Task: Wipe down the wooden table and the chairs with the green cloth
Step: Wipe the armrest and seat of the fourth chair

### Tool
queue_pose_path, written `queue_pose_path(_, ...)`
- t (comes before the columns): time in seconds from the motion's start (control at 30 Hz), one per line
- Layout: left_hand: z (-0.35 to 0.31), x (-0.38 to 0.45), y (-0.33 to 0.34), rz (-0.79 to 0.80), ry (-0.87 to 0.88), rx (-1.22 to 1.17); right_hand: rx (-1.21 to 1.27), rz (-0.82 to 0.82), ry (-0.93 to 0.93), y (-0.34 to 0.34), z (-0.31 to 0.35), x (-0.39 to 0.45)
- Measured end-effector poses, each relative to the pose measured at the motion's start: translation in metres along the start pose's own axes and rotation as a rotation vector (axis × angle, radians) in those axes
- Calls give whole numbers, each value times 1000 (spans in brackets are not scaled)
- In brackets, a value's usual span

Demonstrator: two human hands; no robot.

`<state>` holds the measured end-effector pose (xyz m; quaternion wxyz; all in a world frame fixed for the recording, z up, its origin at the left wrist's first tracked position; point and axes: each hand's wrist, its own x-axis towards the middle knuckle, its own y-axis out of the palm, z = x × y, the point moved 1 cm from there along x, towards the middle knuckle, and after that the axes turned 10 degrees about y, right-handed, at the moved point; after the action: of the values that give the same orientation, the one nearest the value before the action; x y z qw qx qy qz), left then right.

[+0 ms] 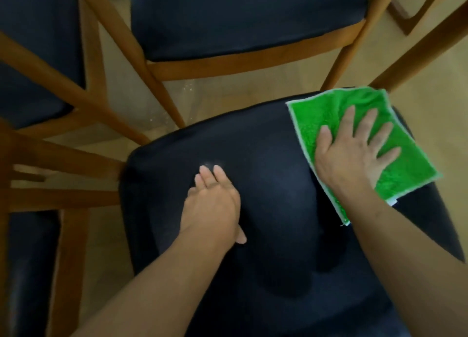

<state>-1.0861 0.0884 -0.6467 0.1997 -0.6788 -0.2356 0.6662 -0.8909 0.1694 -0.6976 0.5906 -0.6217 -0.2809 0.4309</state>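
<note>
Landmark: the near seat (266, 235), a dark padded chair cushion filling the lower middle of the view; every place below is given relative to it.

Left hand (215, 205): rests on the middle of the near seat, fingers extended and held together, holding nothing (it appears to steady the chair or the person's weight, though that is a judgement).

Pale speck patch (210, 164): a faint dusty mark on the near seat, just beyond the left fingertips; apparently not yet wiped.

Right hand (354, 159): lies flat with fingers spread on the far right corner of the near seat, palm pressing the cloth down, not clutching it.

Green cloth (349, 106): spread nearly flat under the right hand, covering the far right corner of the near seat, with its right edge hanging slightly past the cushion's rim.

Wooden frame rail (417, 50): rises from behind the cloth's corner, up and to the right of the near seat.

Second chair (240, 20): dark seat on a wooden frame, beyond the near seat, apart from it.

Third chair (33, 58): to the far left of the near seat, partly cut off.

Table: not in view.

Step in hand: wiping the near seat, cloth at its far right corner.

Next move calls for: a flat-palmed sweep leftward across the cushion toward the speck patch, the left hand lifting clear first.
</note>
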Motion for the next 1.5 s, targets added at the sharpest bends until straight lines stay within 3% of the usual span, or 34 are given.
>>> queue_pose_path(0.13, 38, -24, -15, -184, 45, -184, -49, 61, -288, 17, 65, -54)
queue_pose_path(0.23, 65, -53, -36, -380, -2, -109, -59, 84, -526, 32, 105, -111)
queue_pose_path(0.33, 80, -77, -54, -450, -35, -41, -103, 131, -824, 43, 118, -178)
queue_pose_path(0.47, 93, -101, -47, -452, -40, -92, -169, 253, -1314, 57, 67, -260)
queue_pose_path(0.57, 89, -108, -27, -305, -26, -15, -302, 293, -1646, 58, 0, -285)
queue_pose_path(0.63, 81, -112, -15, -200, -20, -26, -439, 266, -1740, 53, -45, -278)
queue_pose_path(0.8, 43, -116, 19, -25, -9, -123, -648, 218, -1765, 18, -124, -202)
queue_pose_path(1.03, 9, -112, 42, -1, 35, -116, -641, 299, -1027, -17, -160, -117)
queue_pose_path(1.17, 10, -113, 57, -20, 40, -94, -573, 325, -844, -6, -155, -144)
queue_pose_path(1.23, 11, -113, 65, -24, 42, -86, -552, 349, -898, 1, -143, -166)
queue_pose_path(1.4, 10, -117, 78, -65, 24, -23, -677, 352, -1511, 25, -130, -221)
queue_pose_path(1.5, 11, -119, 82, -61, 18, -3, -712, 371, -1605, 20, -135, -203)
